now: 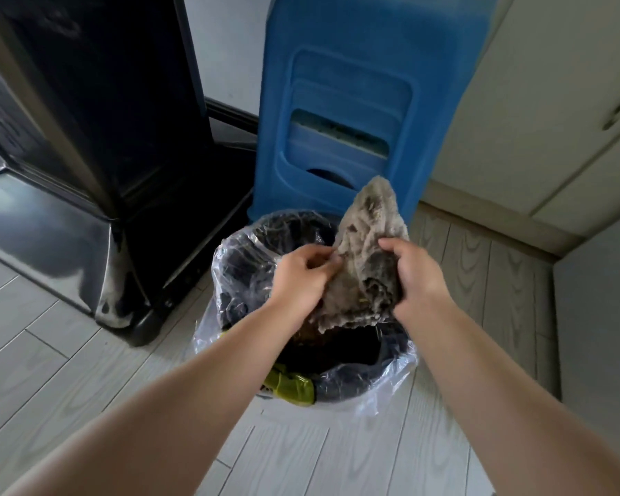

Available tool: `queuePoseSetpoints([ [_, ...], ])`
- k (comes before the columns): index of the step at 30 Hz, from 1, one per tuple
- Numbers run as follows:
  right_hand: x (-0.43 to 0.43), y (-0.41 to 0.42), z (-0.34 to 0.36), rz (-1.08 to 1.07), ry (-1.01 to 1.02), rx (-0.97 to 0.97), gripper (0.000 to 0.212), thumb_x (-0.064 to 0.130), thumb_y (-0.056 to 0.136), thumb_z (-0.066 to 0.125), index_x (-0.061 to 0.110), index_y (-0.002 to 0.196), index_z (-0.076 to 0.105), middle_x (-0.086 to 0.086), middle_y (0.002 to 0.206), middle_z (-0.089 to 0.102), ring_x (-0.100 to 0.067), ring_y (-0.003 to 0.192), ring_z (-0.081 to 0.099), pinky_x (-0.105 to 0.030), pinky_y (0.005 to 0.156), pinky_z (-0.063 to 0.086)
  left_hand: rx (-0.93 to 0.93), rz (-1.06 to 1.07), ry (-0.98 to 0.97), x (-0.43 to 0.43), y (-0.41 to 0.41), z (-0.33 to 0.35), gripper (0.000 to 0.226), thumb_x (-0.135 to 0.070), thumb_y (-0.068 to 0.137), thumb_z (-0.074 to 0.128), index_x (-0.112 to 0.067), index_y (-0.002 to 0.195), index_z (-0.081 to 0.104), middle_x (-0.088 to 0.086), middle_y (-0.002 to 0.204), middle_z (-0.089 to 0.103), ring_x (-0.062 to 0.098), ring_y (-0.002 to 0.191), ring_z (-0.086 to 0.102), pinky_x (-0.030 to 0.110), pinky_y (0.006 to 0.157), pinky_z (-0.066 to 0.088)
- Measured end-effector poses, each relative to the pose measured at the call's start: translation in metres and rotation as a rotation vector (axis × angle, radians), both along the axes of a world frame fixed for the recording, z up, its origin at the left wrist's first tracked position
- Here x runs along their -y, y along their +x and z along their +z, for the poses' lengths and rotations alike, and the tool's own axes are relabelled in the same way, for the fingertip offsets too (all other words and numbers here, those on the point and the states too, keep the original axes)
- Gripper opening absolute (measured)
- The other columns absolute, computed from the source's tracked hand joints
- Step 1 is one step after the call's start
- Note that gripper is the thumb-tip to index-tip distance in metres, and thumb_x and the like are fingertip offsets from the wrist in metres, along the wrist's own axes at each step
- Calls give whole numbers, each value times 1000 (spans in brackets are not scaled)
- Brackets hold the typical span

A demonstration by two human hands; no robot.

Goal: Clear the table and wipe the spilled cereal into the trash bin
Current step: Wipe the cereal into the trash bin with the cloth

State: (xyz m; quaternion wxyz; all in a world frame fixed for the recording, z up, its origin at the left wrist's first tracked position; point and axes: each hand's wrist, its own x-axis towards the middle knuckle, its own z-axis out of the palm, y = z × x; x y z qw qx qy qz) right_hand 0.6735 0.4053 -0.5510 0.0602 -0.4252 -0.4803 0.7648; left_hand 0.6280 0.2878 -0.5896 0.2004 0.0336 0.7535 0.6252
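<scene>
Presently on view: one crumpled grey woven cloth, speckled with crumbs, held over a round black trash bin lined with a clear plastic bag. Left grip: fingers curled, pinching the cloth's left edge. Right grip: fingers closed round the cloth's right side. Bin stands on pale wood-grain floor, before a tall blue plastic stool; glossy black appliance to its left. Yellow-green wrapper at the bin's near rim.

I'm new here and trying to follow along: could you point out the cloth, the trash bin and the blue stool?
cloth [369, 223]: head view, on its raised upper corner.
trash bin [351, 386]: head view, on its near rim.
blue stool [337, 84]: head view, on its upper panel.
</scene>
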Motion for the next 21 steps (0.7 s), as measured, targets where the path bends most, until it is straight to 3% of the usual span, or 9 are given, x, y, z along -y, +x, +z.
queuePoseSetpoints([
  [2,-13,1,2,-49,23,-12,19,16,82,59,12,100,63,-13,95,69,-31,84,66,-43,74,55,34,7,-63,7,-5,-5,11,-12,86,61,-18,83,68,1,77,65,13,68,60,31,67,54],
  [5,-22,2,0,-48,75,-16,20,17,79,62,13,98,64,-13,98,69,-32,86,67,-45,74,56,107,-57,-127,14,-7,-5,23,-6,86,54,-13,106,64,2,81,65,17,75,63,33,71,55],
  [9,-13,-2,-3,-3,83,-52,11,12,82,57,13,92,62,-12,96,68,-30,85,66,-43,75,55,236,-201,-11,9,1,5,44,-36,84,64,-30,125,48,-6,107,62,13,99,61,32,78,56],
  [11,-4,-3,-6,24,38,-91,14,10,85,55,13,96,62,-13,101,68,-30,90,66,-43,79,55,195,-269,-3,4,7,4,45,-37,81,67,-33,121,46,-5,108,63,12,95,63,31,73,57],
  [14,-1,-3,-8,80,-11,-102,18,11,87,54,12,103,62,-12,100,69,-30,90,67,-41,75,55,46,-185,-44,2,8,-2,22,-29,81,69,-23,99,58,1,96,68,19,87,66,41,78,57],
  [17,-9,-4,-9,190,78,-80,13,10,89,52,18,91,63,-8,94,69,-25,88,65,-40,78,53,-28,-184,-140,10,-1,-3,15,-31,78,71,-23,78,59,-1,79,64,20,74,63,39,74,53],
  [21,-22,-5,-13,244,232,-55,15,13,92,52,25,95,60,-3,104,67,-22,97,63,-42,90,49,3,-229,-183,20,-13,-4,21,-3,81,63,-16,98,66,2,96,68,19,89,65,36,82,56],
])
